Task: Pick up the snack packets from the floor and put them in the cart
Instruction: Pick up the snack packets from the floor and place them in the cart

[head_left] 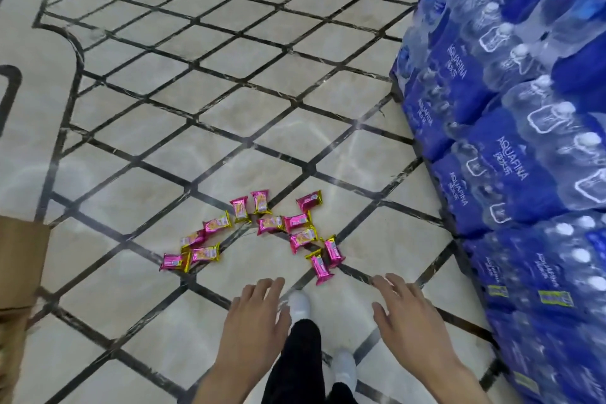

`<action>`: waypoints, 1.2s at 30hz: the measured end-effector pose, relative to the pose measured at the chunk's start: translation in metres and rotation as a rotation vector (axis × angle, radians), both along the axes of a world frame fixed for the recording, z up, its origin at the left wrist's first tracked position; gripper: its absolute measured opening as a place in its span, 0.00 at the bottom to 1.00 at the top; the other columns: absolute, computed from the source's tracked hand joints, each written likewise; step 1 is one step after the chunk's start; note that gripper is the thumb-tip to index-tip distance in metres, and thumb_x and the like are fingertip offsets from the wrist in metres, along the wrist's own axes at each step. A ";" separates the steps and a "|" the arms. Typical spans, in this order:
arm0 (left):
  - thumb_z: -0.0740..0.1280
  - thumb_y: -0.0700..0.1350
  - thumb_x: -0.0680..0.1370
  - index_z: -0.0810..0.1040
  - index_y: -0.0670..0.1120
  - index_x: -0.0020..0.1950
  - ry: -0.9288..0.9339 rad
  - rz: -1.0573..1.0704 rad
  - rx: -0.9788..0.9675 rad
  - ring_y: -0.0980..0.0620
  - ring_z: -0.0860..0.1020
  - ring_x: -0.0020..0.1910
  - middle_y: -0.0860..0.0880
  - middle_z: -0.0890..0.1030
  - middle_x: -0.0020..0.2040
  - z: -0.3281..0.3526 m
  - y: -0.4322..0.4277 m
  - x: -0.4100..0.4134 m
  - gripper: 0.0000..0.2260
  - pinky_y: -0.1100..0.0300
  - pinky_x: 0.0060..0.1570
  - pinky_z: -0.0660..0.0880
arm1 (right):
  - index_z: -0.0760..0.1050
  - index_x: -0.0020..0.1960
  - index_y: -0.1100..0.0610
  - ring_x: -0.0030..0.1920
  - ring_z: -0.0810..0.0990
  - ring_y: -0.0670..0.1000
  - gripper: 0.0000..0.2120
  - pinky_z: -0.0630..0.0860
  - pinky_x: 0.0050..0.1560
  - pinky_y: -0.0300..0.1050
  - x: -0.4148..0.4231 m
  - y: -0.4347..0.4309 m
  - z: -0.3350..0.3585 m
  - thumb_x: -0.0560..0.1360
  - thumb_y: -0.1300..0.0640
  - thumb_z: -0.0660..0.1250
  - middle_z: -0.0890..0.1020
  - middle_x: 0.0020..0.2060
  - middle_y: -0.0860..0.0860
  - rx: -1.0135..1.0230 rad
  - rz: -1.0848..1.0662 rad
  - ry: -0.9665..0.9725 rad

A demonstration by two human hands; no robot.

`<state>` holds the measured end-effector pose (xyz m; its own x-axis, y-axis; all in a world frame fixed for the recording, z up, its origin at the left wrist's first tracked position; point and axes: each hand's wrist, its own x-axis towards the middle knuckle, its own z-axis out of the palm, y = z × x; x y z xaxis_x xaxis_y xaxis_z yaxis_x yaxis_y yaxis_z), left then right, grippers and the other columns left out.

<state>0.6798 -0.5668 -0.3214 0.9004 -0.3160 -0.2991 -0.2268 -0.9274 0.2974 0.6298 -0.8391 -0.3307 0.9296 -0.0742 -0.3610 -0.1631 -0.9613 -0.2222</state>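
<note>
Left hand [254, 315] and right hand [406, 315] hover empty above the snack packets [270, 225] on the floor [164, 108].

Both hands are spread wide, palms down and fingers loosely straight, seemingly poised to gather. They hang clear of the packets, either side of a white shoe [300, 305]. The packets lie in a loose scatter just ahead of the feet, some overlapping. They are small pillow-shaped wrappers of glossy pink foil with crimped gold ends, likely slippery to pinch. The floor is polished pale stone crossed by dark inlaid lattice lines. Shrink-wrapped blue packs of water bottles [492, 157] are stacked at the right; a brown cardboard box [19, 259] edges in at the left. No cart is in view.
</note>
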 end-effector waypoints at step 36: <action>0.74 0.54 0.69 0.65 0.44 0.73 -0.051 0.009 0.160 0.39 0.72 0.62 0.43 0.74 0.65 -0.744 -0.065 0.217 0.36 0.43 0.58 0.71 | 0.49 0.79 0.45 0.62 0.70 0.60 0.36 0.75 0.44 0.51 0.181 0.022 -0.730 0.77 0.38 0.60 0.69 0.69 0.56 0.046 -0.096 0.076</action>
<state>0.8970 -0.6313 -1.0652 0.9183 -0.2600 -0.2984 -0.2296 -0.9641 0.1336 0.8111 -0.8167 -1.0604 0.8888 -0.1435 -0.4353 -0.2720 -0.9295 -0.2490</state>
